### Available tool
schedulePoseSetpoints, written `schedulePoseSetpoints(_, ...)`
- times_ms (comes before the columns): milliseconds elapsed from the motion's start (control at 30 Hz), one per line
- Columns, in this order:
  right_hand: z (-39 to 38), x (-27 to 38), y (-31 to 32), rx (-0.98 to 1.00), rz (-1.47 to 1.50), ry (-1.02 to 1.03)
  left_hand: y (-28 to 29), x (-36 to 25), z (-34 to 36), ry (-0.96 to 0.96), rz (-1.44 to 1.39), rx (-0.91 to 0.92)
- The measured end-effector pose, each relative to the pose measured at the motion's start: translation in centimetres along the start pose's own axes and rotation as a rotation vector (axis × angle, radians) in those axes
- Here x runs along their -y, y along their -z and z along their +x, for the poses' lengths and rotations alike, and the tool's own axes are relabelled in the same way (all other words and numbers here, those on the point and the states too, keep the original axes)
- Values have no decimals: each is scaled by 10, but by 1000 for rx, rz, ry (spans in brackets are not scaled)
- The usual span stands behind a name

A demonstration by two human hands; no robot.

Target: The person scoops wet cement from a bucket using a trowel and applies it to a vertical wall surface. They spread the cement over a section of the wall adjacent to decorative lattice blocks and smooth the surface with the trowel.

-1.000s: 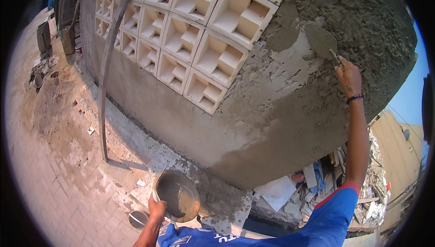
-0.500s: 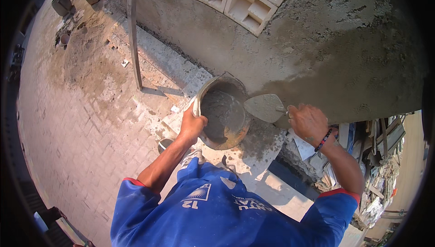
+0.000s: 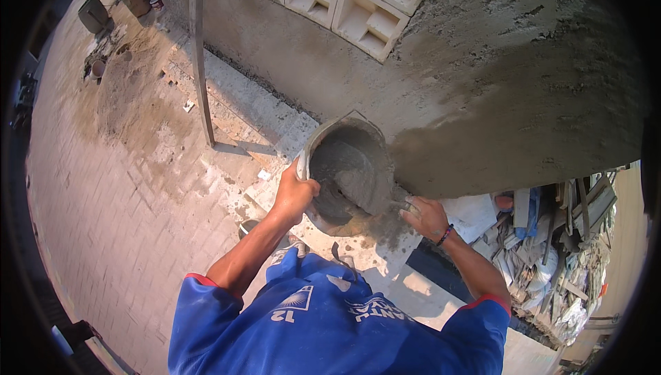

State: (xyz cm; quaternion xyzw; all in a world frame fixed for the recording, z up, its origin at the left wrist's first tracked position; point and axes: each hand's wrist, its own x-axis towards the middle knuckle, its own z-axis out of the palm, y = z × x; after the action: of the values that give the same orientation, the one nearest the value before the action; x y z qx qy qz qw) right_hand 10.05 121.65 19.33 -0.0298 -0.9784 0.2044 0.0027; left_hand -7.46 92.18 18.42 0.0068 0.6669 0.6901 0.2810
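My left hand point(image 3: 297, 189) is closed on the left rim of a mortar bucket point(image 3: 303, 165), which is tipped toward the wall. Wet grey mortar point(image 3: 334, 162) lines its inside. On the bucket's right, my right hand point(image 3: 422, 215) grips a trowel's handle. The trowel blade point(image 3: 368, 189) is down in the bucket, coated in mortar and hard to tell apart from it. Beyond them rises the plastered wall point(image 3: 482, 134), darker and wetter at the right, with white patterned vent blocks point(image 3: 368, 20) set in it.
A narrow upright board point(image 3: 201, 86) stands left of the bucket. A sand pile point(image 3: 124, 86) and containers point(image 3: 93, 14) lie farther left on the paving point(image 3: 103, 237). Rubble and scrap wood point(image 3: 551, 251) are heaped at the right. A small pail point(image 3: 249, 227) sits by my left arm.
My right hand and trowel came down from high on the wall to the bucket, and the blade has since gone inside it. The view has tilted down toward my body.
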Motion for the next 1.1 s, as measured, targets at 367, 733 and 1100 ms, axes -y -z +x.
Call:
schedulePoseSetpoints(367,32,76,173,38,31,-105,3,-17,-27,36,-22,-40)
schedulePoseSetpoints(733,77,194,407,-108,-152,89,29,18,-18,-21,-63,-159)
schedulePoseSetpoints(1100,147,112,486,-535,110,77,58,56,-17,2,-76,-233)
